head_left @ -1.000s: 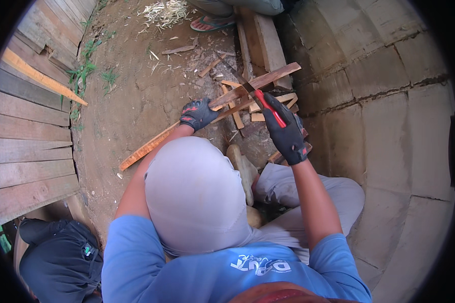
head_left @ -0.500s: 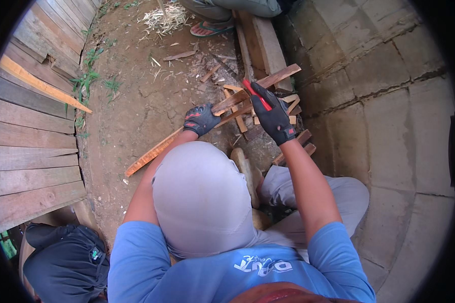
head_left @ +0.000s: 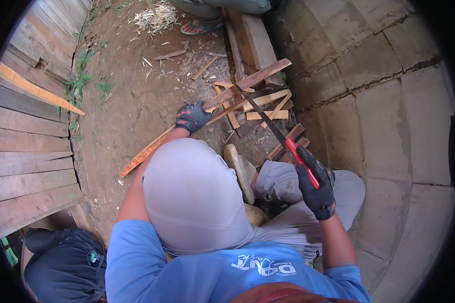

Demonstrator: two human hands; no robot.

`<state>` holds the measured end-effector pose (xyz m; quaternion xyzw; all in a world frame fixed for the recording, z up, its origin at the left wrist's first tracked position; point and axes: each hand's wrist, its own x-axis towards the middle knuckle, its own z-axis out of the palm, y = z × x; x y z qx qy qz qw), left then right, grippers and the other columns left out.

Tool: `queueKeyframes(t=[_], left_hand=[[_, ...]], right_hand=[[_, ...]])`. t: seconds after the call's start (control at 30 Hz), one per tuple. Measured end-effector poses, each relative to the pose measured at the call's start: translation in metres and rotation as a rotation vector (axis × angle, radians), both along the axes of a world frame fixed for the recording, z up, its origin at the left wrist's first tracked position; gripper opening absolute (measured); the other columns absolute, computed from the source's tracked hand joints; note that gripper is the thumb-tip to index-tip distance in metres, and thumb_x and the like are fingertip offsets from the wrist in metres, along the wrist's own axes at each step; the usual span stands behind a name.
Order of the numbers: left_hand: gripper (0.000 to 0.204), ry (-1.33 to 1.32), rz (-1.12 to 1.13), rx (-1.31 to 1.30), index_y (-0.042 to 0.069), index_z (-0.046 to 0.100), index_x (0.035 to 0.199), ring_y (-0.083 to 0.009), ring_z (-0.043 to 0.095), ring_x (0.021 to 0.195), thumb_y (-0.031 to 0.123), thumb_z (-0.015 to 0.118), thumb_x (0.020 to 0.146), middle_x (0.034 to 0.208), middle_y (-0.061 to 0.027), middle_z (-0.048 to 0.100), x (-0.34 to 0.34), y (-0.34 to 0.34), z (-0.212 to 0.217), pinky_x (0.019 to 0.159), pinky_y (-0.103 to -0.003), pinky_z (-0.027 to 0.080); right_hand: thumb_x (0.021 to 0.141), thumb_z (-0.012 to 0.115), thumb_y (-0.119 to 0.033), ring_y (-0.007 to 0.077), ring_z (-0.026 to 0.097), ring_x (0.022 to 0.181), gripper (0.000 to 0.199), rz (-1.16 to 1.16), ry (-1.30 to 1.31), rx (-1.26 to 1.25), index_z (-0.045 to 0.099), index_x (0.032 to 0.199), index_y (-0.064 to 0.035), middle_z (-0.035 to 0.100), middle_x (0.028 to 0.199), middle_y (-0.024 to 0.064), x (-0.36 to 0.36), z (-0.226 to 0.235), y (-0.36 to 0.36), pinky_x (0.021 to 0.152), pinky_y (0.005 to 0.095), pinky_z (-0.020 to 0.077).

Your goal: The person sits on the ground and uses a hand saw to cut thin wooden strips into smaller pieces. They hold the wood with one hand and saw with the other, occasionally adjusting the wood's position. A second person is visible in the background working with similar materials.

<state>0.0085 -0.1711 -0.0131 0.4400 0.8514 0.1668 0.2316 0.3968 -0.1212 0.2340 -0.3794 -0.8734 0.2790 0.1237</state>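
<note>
My gloved right hand (head_left: 316,187) is wrapped round the red handle of a handsaw (head_left: 268,118). The saw's dark blade slants up and to the left, its tip lying at the edge of a brown wooden board (head_left: 264,74). My gloved left hand (head_left: 192,117) is closed on the near left end of that board, its fingers partly hidden. Beneath the board runs a longer, orange-toned wood strip (head_left: 151,151), which passes by my left wrist. Short offcuts (head_left: 268,115) lie in a pile under the blade.
A thick timber beam (head_left: 260,45) stands beyond the board, with another person's sandalled foot (head_left: 202,28) beside it. Pale shavings (head_left: 156,19) lie on the dirt. A block wall (head_left: 384,136) rises on the right, a plank wall (head_left: 30,156) on the left. A dark backpack (head_left: 63,262) sits lower left.
My right hand has drawn back toward my body, down and to the right, pulling the saw along, so more of its blade shows. My left hand keeps its hold on the board.
</note>
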Motion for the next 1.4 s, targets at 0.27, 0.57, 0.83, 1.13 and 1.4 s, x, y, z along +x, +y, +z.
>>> queueKeyframes(t=[0.27, 0.57, 0.83, 1.13, 1.4], left_hand=[[0.049, 0.01, 0.006, -0.004, 0.011, 0.078, 0.117, -0.041, 0.075, 0.104, 0.05, 0.069, 0.087, 0.11, -0.0211, 0.078, -0.001, -0.002, -0.004, 0.091, -0.051, 0.06], [0.049, 0.011, 0.03, 0.03, 0.01, 0.078, 0.112, -0.0425, 0.075, 0.1, 0.05, 0.07, 0.086, 0.105, -0.0232, 0.078, 0.002, 0.0, -0.006, 0.087, -0.051, 0.06], [0.05, -0.003, 0.015, -0.023, 0.013, 0.077, 0.117, -0.042, 0.076, 0.1, 0.051, 0.069, 0.087, 0.106, -0.022, 0.078, -0.005, -0.005, -0.013, 0.089, -0.052, 0.06], [0.05, -0.018, 0.007, -0.018, 0.011, 0.077, 0.119, -0.04, 0.076, 0.103, 0.046, 0.07, 0.084, 0.109, -0.0226, 0.078, -0.008, -0.002, -0.016, 0.09, -0.051, 0.061], [0.048, 0.01, 0.008, -0.015, 0.01, 0.077, 0.118, -0.0393, 0.076, 0.102, 0.045, 0.07, 0.086, 0.108, -0.0196, 0.079, 0.0, 0.0, -0.009, 0.091, -0.05, 0.06]], right_hand=[[0.101, 0.069, -0.019, 0.0368, 0.076, 0.112, 0.042, 0.022, 0.066, -0.01, 0.069, 0.143, -0.0152, 0.076, 0.125, 0.0183, -0.026, 0.012, 0.006, 0.097, 0.0444, 0.0582], [0.103, 0.065, -0.031, 0.0389, 0.07, 0.121, 0.042, 0.112, 0.27, 0.032, 0.07, 0.141, -0.0141, 0.075, 0.128, 0.0198, -0.194, -0.128, 0.098, 0.105, 0.0465, 0.0535], [0.104, 0.064, -0.032, 0.0389, 0.069, 0.126, 0.043, 0.103, 0.271, -0.041, 0.069, 0.143, -0.0137, 0.074, 0.132, 0.0199, -0.189, -0.133, 0.096, 0.107, 0.0457, 0.053], [0.106, 0.063, -0.022, 0.0229, 0.074, 0.093, 0.041, -0.068, 0.111, -0.111, 0.069, 0.144, -0.0088, 0.078, 0.115, 0.0137, -0.042, -0.04, 0.028, 0.086, 0.0369, 0.0573], [0.105, 0.063, -0.019, 0.0153, 0.07, 0.09, 0.042, -0.286, -0.101, -0.275, 0.068, 0.144, -0.0046, 0.077, 0.123, 0.0123, 0.006, 0.049, -0.02, 0.086, 0.0341, 0.0562]])
